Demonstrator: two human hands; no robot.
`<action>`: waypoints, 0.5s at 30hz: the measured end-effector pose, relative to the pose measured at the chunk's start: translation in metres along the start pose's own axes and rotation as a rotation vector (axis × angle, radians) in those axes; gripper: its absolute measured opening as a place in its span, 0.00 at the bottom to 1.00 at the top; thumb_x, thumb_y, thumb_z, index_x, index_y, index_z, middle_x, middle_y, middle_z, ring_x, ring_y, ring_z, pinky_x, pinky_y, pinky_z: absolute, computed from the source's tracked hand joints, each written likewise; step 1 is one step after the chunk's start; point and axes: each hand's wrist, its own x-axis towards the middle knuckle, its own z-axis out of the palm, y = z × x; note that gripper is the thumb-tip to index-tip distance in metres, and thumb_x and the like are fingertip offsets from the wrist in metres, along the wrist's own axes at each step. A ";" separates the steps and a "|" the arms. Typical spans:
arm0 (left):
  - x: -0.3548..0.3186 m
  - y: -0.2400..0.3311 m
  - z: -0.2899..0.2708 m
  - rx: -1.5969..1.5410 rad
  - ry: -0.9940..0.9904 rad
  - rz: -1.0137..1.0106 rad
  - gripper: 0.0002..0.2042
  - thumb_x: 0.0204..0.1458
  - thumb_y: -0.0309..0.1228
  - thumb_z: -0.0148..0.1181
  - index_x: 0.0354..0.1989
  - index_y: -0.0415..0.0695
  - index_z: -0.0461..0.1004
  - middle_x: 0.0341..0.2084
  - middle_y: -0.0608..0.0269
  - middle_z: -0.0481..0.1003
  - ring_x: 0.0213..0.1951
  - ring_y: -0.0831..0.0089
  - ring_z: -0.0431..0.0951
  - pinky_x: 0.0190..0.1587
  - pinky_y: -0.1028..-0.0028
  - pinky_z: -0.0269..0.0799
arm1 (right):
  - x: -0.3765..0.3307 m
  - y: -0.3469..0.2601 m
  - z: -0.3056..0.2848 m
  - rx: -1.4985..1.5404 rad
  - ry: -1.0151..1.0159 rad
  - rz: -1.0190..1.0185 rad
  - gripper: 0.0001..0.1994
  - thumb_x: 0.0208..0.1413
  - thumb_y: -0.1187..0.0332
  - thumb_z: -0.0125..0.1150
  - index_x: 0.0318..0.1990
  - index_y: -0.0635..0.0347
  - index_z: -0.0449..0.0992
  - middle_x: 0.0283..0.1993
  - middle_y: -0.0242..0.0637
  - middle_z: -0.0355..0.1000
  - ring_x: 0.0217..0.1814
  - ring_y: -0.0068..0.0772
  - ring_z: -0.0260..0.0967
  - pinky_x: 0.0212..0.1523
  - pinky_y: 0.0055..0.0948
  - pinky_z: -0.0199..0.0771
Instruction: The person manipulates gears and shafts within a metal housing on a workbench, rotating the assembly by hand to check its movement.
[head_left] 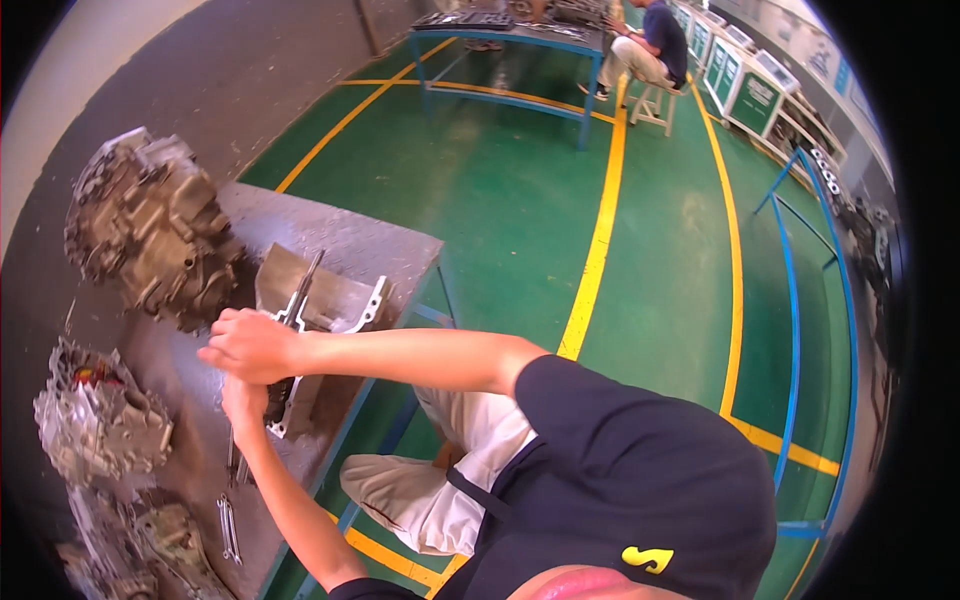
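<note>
My right hand (255, 345) reaches across from above, with its fingers curled together over my left hand (245, 402). The left hand is closed just below it, the two touching. What either one grips is hidden by the fingers. Beside and beneath them lies an open metal casing (340, 290) with pale machined edges. A dark shaft (303, 285) lies in the casing, slanting up past my right wrist. Part of the casing is covered by my right forearm.
A large gearbox housing (160, 235) stands at the table's (390, 240) far left. Nearer are another metal housing (100, 415) and wrenches (229, 530). Beyond are a blue-framed bench (510, 35), a seated person (655, 45) and, at right, a blue frame (793, 300).
</note>
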 end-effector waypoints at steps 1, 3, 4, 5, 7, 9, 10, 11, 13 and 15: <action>0.004 0.008 0.003 0.034 0.000 -0.043 0.26 0.64 0.50 0.40 0.61 0.46 0.70 0.54 0.38 0.73 0.55 0.32 0.70 0.54 0.46 0.67 | 0.008 0.008 0.013 0.016 -0.045 0.092 0.24 0.68 0.53 0.46 0.26 0.58 0.80 0.31 0.40 0.76 0.42 0.46 0.71 0.43 0.43 0.72; 0.013 -0.041 0.036 0.129 0.197 0.019 0.24 0.63 0.50 0.44 0.53 0.42 0.74 0.47 0.36 0.77 0.49 0.34 0.74 0.48 0.40 0.69 | 0.031 0.002 0.039 0.056 -0.185 0.089 0.26 0.68 0.53 0.43 0.27 0.60 0.82 0.35 0.47 0.79 0.43 0.53 0.74 0.46 0.50 0.75; 0.013 -0.026 0.041 0.113 0.234 0.040 0.24 0.62 0.49 0.46 0.52 0.42 0.75 0.45 0.36 0.77 0.47 0.34 0.76 0.47 0.40 0.69 | 0.033 0.008 0.046 0.093 -0.229 0.193 0.27 0.68 0.51 0.43 0.30 0.61 0.83 0.35 0.49 0.79 0.45 0.56 0.76 0.47 0.52 0.76; 0.008 -0.018 0.041 0.103 0.271 0.038 0.23 0.62 0.48 0.49 0.51 0.41 0.75 0.42 0.36 0.78 0.46 0.35 0.77 0.47 0.40 0.69 | 0.036 0.008 0.058 0.087 -0.296 0.206 0.27 0.68 0.50 0.44 0.32 0.61 0.83 0.38 0.49 0.80 0.48 0.56 0.76 0.50 0.52 0.75; -0.004 -0.021 0.042 0.109 0.378 0.034 0.20 0.60 0.45 0.54 0.49 0.40 0.76 0.36 0.39 0.80 0.42 0.35 0.78 0.44 0.40 0.71 | 0.050 -0.008 0.070 0.120 -0.551 0.251 0.29 0.67 0.45 0.44 0.39 0.61 0.85 0.45 0.48 0.80 0.55 0.55 0.74 0.57 0.49 0.73; -0.008 -0.029 0.051 0.134 0.225 -0.143 0.21 0.57 0.42 0.58 0.53 0.39 0.73 0.42 0.41 0.79 0.49 0.39 0.77 0.50 0.44 0.70 | 0.056 -0.026 0.081 0.182 -0.755 0.335 0.29 0.68 0.43 0.44 0.47 0.60 0.83 0.52 0.48 0.79 0.60 0.53 0.73 0.63 0.49 0.69; -0.012 -0.046 0.066 0.264 0.442 0.044 0.24 0.57 0.42 0.59 0.57 0.38 0.71 0.48 0.43 0.76 0.54 0.42 0.74 0.55 0.46 0.67 | 0.054 -0.028 0.099 0.201 -0.792 0.372 0.28 0.66 0.44 0.47 0.47 0.60 0.83 0.53 0.46 0.79 0.60 0.51 0.73 0.64 0.50 0.67; -0.016 -0.065 0.077 0.398 0.656 0.232 0.27 0.56 0.41 0.59 0.60 0.38 0.68 0.54 0.44 0.74 0.58 0.45 0.71 0.60 0.49 0.64 | 0.054 -0.032 0.115 0.223 -0.829 0.406 0.27 0.64 0.44 0.50 0.48 0.60 0.83 0.53 0.45 0.79 0.61 0.49 0.72 0.65 0.52 0.66; -0.020 -0.024 0.085 0.152 0.540 0.169 0.34 0.54 0.41 0.60 0.66 0.35 0.60 0.63 0.44 0.65 0.66 0.49 0.62 0.68 0.52 0.54 | 0.043 -0.003 0.118 0.103 -0.817 0.403 0.25 0.62 0.46 0.53 0.47 0.59 0.84 0.52 0.45 0.79 0.61 0.50 0.72 0.66 0.57 0.63; -0.039 -0.004 0.077 0.301 0.755 0.236 0.33 0.56 0.40 0.58 0.67 0.33 0.58 0.64 0.41 0.63 0.67 0.49 0.60 0.70 0.54 0.54 | 0.041 -0.008 0.131 0.039 -0.831 0.339 0.23 0.60 0.47 0.56 0.45 0.58 0.85 0.51 0.45 0.80 0.61 0.50 0.72 0.67 0.61 0.61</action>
